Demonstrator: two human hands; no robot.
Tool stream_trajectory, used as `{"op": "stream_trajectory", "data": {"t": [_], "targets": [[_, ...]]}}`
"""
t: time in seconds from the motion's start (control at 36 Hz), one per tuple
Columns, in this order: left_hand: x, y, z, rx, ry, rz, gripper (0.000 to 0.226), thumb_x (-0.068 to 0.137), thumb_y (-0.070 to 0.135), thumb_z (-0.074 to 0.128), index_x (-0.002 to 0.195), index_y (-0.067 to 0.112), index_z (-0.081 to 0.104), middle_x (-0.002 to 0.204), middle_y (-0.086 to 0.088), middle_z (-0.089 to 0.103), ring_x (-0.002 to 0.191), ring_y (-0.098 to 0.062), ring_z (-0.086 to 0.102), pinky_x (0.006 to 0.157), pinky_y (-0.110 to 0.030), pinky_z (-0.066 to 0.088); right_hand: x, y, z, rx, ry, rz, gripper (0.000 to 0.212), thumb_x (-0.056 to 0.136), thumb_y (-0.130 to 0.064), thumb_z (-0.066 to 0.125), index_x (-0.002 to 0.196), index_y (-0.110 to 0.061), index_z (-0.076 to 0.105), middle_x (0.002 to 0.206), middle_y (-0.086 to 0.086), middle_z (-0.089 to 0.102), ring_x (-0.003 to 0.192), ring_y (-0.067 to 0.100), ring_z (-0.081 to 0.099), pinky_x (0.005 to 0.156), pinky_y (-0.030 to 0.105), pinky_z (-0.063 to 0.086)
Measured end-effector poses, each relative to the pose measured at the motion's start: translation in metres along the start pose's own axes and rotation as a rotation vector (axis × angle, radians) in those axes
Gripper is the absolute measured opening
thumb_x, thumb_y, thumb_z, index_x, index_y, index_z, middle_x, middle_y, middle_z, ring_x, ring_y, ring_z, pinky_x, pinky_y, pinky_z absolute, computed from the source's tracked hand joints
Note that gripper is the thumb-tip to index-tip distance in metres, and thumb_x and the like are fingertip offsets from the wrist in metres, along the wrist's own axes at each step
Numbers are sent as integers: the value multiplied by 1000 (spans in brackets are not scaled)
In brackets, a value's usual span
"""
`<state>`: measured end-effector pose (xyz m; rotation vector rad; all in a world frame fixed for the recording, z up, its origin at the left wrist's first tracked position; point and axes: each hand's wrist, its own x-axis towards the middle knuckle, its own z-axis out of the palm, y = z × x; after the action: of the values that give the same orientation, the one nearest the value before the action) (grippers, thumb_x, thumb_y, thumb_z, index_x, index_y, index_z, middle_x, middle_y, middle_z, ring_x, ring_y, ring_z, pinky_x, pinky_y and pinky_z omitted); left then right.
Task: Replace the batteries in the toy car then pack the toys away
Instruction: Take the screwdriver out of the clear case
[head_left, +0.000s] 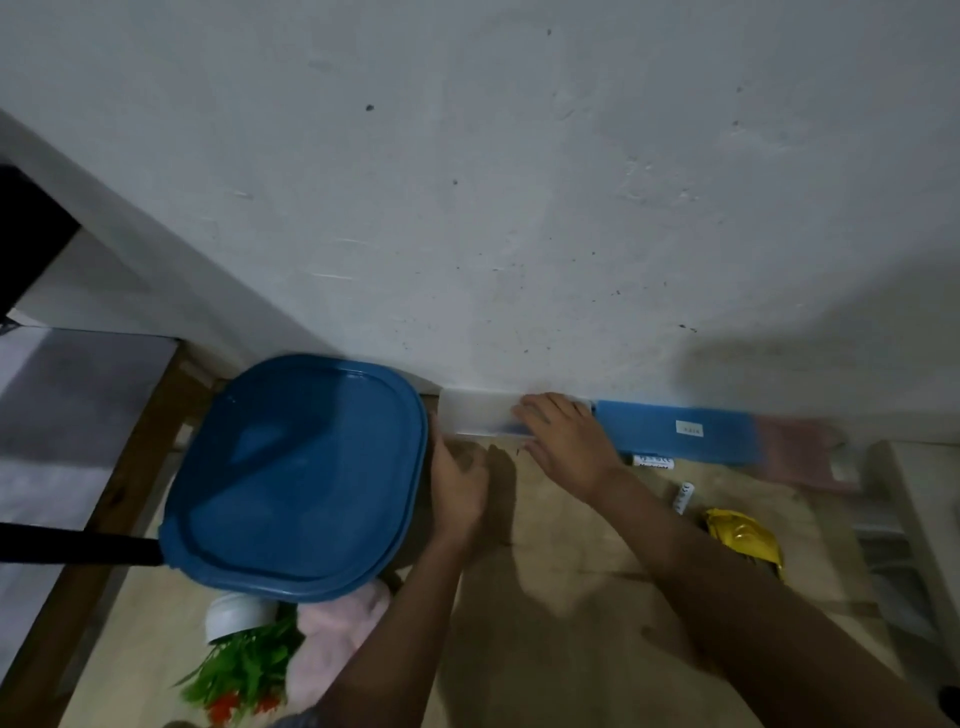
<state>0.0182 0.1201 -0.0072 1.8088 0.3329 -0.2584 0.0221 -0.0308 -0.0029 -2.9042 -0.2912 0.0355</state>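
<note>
Batteries (653, 460), two white ones, lie loose on the counter (571, 561) just right of the right hand (563, 436). That hand's fingers (535, 408) rest spread flat on a clear box (475, 413) against the wall. The left hand (457, 483), fingers loosely curled and holding nothing, touches the side of a blue-lidded bin (296, 478). A yellow pack (743, 538) lies nearby.

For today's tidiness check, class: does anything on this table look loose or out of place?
Yes. Two white batteries lie loose on the table, pointing different ways, near the blue case. A crumpled gold wrapper lies beside them.
</note>
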Motion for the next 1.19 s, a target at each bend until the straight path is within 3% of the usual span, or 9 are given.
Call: {"op": "stream_trajectory", "data": {"t": [0.17,0.28,0.42,0.56,0.64,0.72,0.92,1.03,1.19], "targets": [[-7,-2,6,-144,55,27,71,90,19,60,148,21,20,152,1,30,138,-12,27,115,-35,25,-6,10,4,-40,151,-51,33,80,-19,67,111,-7,63,111,12,68,100,29,65,87,42,52],[0,2,8,-194,62,17,67,89,26,61,146,19,27,145,-1,40,125,-6,36,105,-27,32,-2,6,3,-100,187,-72,33,79,-23,69,107,-7,64,106,12,69,96,27,66,84,40,53],[4,-2,9,-209,46,-35,65,88,30,62,144,20,30,140,-2,46,123,-11,43,103,-31,36,3,8,5,-185,236,-126,33,76,-28,73,99,-6,64,95,12,69,83,25,67,75,34,56],[6,-4,7,-210,50,-55,65,88,30,61,144,22,30,145,-3,42,132,-20,39,109,-37,33,5,8,12,-280,262,-142,26,87,-25,53,98,-4,65,91,13,70,80,26,68,73,35,58],[5,-4,8,-219,47,-50,64,89,29,61,144,20,30,143,-4,43,130,-20,41,104,-32,33,5,7,14,-303,243,-139,33,71,-19,77,97,-2,65,89,16,70,78,28,68,72,37,59],[4,-3,9,-225,44,-47,63,89,27,60,144,19,30,142,-5,44,126,-17,43,103,-31,34,4,8,15,-321,247,-144,39,65,-19,80,96,0,66,89,17,70,77,29,68,71,37,59],[6,3,9,-230,49,-30,60,89,27,60,142,18,32,136,-5,48,113,-9,43,94,-26,35,10,13,18,-282,279,-154,24,77,-14,67,97,-2,62,90,16,69,78,27,67,70,35,58],[7,3,9,-236,55,-32,60,89,26,61,141,17,34,136,-1,48,116,-8,44,98,-25,35,12,8,10,-220,279,-127,31,82,-15,35,93,-5,62,84,12,69,72,23,67,66,31,56],[1,-5,2,-156,-13,-30,65,90,33,58,145,21,26,146,-5,39,134,-20,37,113,-45,30,19,9,-2,-42,322,-105,32,86,-18,33,87,-5,63,75,11,68,64,24,65,65,27,53]]}}
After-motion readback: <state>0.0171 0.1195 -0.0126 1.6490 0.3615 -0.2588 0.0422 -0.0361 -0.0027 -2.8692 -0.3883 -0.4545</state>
